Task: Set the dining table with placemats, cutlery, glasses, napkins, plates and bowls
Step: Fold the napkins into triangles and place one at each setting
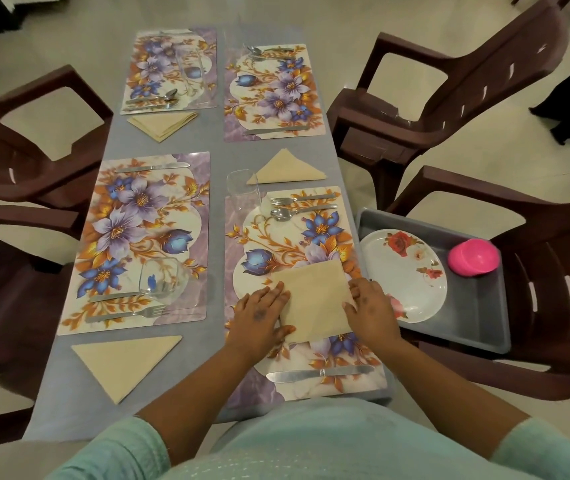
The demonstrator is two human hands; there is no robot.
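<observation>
Both hands (263, 315) (373, 311) press square beige napkin (316, 301) flat.

napkin (314, 299) on near-right placemat (294, 237) | tray (477, 317) right (on chair (553, 271)) | plate (405, 271) in tray

A home dining area, seen from above at one end of a long table.

The grey-clothed table (207, 147) fills the centre of the frame, laid with four floral placemats (145, 237), cutlery, glasses and folded napkins. Dark brown plastic armchairs (450, 98) stand along the left and right edges. Pale glossy floor tiles (346, 15) show across the top and at the sides.
</observation>
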